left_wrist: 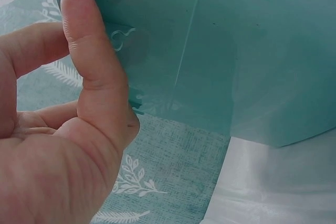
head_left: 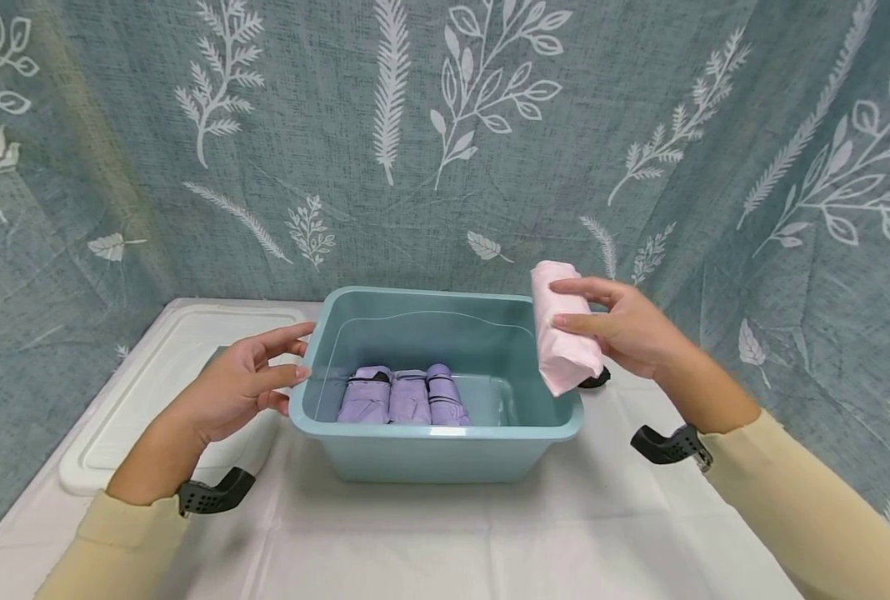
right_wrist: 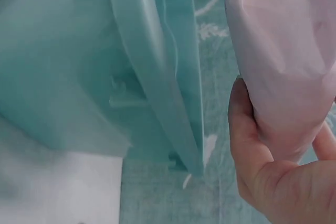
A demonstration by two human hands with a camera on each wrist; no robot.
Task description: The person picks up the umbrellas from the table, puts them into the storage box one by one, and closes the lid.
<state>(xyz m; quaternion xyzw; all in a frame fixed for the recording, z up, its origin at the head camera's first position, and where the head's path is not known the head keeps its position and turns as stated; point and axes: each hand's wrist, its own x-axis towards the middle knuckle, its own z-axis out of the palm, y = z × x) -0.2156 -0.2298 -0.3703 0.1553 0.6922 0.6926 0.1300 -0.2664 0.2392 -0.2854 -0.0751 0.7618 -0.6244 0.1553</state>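
A pale pink rolled bundle (head_left: 565,333) with a creased, folded end is pinched by my right hand (head_left: 625,329), thumb on one side and fingers on the other. It is held above the right rim of a teal plastic bin (head_left: 437,454). Three purple bundles, among them a wrapped one (head_left: 365,400), a middle one (head_left: 410,398) and a narrow strapped roll (head_left: 447,396), lie side by side in the bin's left part. My left hand (head_left: 242,379) touches the bin's left rim with relaxed fingers; its thumb (left_wrist: 97,61) lies along the outside.
A white lid (head_left: 122,408) lies on the white-covered table (head_left: 445,533) left of the bin, partly under my left forearm. Behind stands a blue-grey leaf-patterned cloth (head_left: 325,150). A small black object (head_left: 597,379) shows beyond the pink bundle, mostly hidden.
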